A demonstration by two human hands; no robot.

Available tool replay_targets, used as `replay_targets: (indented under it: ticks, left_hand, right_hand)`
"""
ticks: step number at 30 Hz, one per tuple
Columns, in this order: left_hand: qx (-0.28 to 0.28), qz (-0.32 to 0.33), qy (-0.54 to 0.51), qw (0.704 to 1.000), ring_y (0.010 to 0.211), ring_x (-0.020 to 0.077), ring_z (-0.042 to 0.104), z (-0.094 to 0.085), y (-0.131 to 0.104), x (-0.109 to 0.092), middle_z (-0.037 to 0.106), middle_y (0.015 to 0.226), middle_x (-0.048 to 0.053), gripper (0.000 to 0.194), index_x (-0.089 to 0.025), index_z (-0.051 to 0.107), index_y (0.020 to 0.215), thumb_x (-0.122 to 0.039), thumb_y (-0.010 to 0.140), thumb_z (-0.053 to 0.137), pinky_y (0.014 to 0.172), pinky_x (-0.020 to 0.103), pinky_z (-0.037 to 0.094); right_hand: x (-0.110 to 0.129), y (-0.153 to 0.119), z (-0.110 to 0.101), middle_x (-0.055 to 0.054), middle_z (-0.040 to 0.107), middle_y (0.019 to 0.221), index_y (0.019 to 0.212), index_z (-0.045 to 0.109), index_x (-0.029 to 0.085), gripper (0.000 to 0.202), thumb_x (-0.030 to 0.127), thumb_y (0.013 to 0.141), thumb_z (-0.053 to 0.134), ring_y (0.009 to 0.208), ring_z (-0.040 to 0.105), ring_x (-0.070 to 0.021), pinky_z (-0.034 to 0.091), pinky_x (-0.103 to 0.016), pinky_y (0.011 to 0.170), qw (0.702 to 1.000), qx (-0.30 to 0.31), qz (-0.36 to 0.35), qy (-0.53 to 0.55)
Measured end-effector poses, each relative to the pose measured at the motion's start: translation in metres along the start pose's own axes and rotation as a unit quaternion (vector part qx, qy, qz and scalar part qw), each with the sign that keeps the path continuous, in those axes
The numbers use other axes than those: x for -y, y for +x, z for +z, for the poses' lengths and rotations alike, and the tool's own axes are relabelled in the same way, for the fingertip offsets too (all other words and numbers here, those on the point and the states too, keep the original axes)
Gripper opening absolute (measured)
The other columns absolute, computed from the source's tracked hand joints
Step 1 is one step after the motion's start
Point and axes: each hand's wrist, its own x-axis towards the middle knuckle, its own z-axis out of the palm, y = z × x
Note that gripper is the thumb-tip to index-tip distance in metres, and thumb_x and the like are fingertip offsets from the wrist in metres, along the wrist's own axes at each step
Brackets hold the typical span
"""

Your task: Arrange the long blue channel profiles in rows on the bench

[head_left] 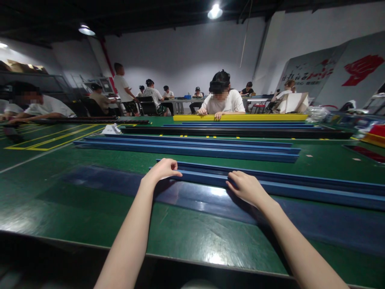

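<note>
A long blue channel-shaped profile [306,190] lies crosswise in front of me and runs out of view on the right. Near its left end, my left hand [162,170] is curled over it, with the thumb and bent fingers at the near wall. My right hand [247,188] grips the same near wall further right, fingers over the top and thumb on the front. Any thin film between the fingers is too small to make out. Just this side of the profile, a translucent bluish strip [192,196] lies flat and glossy under both wrists.
Beyond lie more blue profiles [192,148], a black profile [234,131] and a small white object [111,129] on the green table [180,237]. Across from me, a person [225,100] handles a yellow profile [255,117]. Another person [48,106] leans in at left.
</note>
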Motion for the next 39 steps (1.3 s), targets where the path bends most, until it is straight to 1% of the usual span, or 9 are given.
replay_targets:
  ticks: [6, 13, 16, 19, 22, 25, 28, 32, 39]
  left_hand:
    - [0.002, 0.011, -0.015, 1.000, 0.056, 0.0120, 0.043, 0.006, 0.003, 0.005, 0.049, 0.056, -0.004, 0.036, -0.019, 0.046, 0.057, -0.051, 0.060, 0.060, 0.051, 0.023, 0.027]
    - [0.005, -0.003, -0.024, 1.000, 0.056, 0.0117, 0.041, 0.011, 0.006, 0.010, 0.046, 0.055, -0.005, 0.040, -0.019, 0.043, 0.058, -0.055, 0.058, 0.060, 0.050, 0.022, 0.025]
    - [0.000, -0.002, -0.018, 1.000, 0.056, 0.0121, 0.042, 0.012, 0.007, 0.013, 0.048, 0.056, -0.004, 0.040, -0.019, 0.045, 0.059, -0.056, 0.058, 0.060, 0.050, 0.023, 0.026]
    - [0.007, 0.003, -0.014, 1.000, 0.058, 0.0136, 0.047, 0.012, 0.007, 0.014, 0.053, 0.059, -0.003, 0.039, -0.018, 0.051, 0.061, -0.057, 0.060, 0.059, 0.052, 0.023, 0.029]
    - [0.028, 0.013, -0.025, 0.999, 0.067, 0.0161, 0.054, 0.011, 0.005, 0.013, 0.062, 0.070, 0.000, 0.040, -0.018, 0.059, 0.070, -0.057, 0.063, 0.057, 0.057, 0.023, 0.034]
    - [0.035, 0.010, -0.030, 0.999, 0.076, 0.0184, 0.058, 0.012, 0.005, 0.011, 0.066, 0.082, 0.003, 0.044, -0.018, 0.064, 0.079, -0.059, 0.066, 0.054, 0.064, 0.024, 0.038]
    - [0.036, 0.003, -0.032, 0.999, 0.081, 0.0192, 0.059, 0.011, 0.004, 0.008, 0.067, 0.088, 0.004, 0.047, -0.019, 0.065, 0.085, -0.060, 0.071, 0.048, 0.069, 0.024, 0.040]
    - [0.026, -0.009, -0.015, 1.000, 0.086, 0.0207, 0.059, 0.012, 0.004, 0.005, 0.067, 0.094, 0.005, 0.048, -0.019, 0.066, 0.091, -0.057, 0.078, 0.040, 0.074, 0.026, 0.041]
    - [0.010, 0.031, 0.036, 0.999, 0.092, 0.0222, 0.060, 0.017, 0.009, 0.004, 0.067, 0.098, 0.008, 0.048, -0.017, 0.066, 0.089, -0.050, 0.085, 0.032, 0.078, 0.027, 0.040]
  right_hand:
    - [0.001, 0.000, -0.001, -0.006, 0.061, 0.087, 0.084, 0.054, 0.018, 0.021, 0.029, 0.088, 0.037, 0.082, 0.056, -0.0173, 0.035, -0.025, 0.064, 1.000, -0.004, 0.002, 0.000]
    - [0.000, 0.000, 0.001, -0.007, 0.061, 0.088, 0.085, 0.055, 0.018, 0.022, 0.030, 0.088, 0.037, 0.083, 0.056, -0.0177, 0.035, -0.025, 0.065, 1.000, -0.005, -0.002, 0.002]
    - [0.000, 0.000, 0.002, -0.007, 0.061, 0.088, 0.085, 0.055, 0.018, 0.022, 0.030, 0.089, 0.037, 0.083, 0.056, -0.0176, 0.035, -0.025, 0.065, 1.000, -0.005, -0.001, 0.003]
    - [-0.001, 0.000, 0.002, -0.006, 0.062, 0.088, 0.085, 0.055, 0.018, 0.022, 0.030, 0.089, 0.037, 0.083, 0.056, -0.0172, 0.035, -0.024, 0.065, 1.000, -0.002, 0.000, 0.005]
    - [-0.001, 0.001, 0.001, -0.006, 0.061, 0.088, 0.085, 0.055, 0.018, 0.022, 0.030, 0.089, 0.037, 0.082, 0.056, -0.0173, 0.034, -0.025, 0.065, 1.000, 0.000, 0.000, 0.006]
    - [0.000, 0.001, 0.001, -0.006, 0.061, 0.087, 0.084, 0.055, 0.018, 0.022, 0.029, 0.088, 0.037, 0.082, 0.056, -0.0177, 0.034, -0.025, 0.064, 1.000, -0.003, -0.001, 0.005]
    - [0.000, 0.001, 0.001, -0.006, 0.061, 0.087, 0.084, 0.055, 0.018, 0.022, 0.029, 0.088, 0.037, 0.082, 0.056, -0.0175, 0.034, -0.025, 0.064, 1.000, -0.003, 0.000, 0.004]
    - [0.000, 0.000, 0.001, -0.006, 0.061, 0.088, 0.085, 0.055, 0.018, 0.021, 0.030, 0.088, 0.037, 0.082, 0.056, -0.0174, 0.034, -0.025, 0.064, 1.000, -0.001, 0.002, 0.000]
    - [0.001, 0.000, 0.001, -0.006, 0.061, 0.088, 0.086, 0.055, 0.017, 0.022, 0.030, 0.088, 0.037, 0.083, 0.057, -0.0180, 0.035, -0.025, 0.065, 1.000, -0.003, 0.002, -0.003]
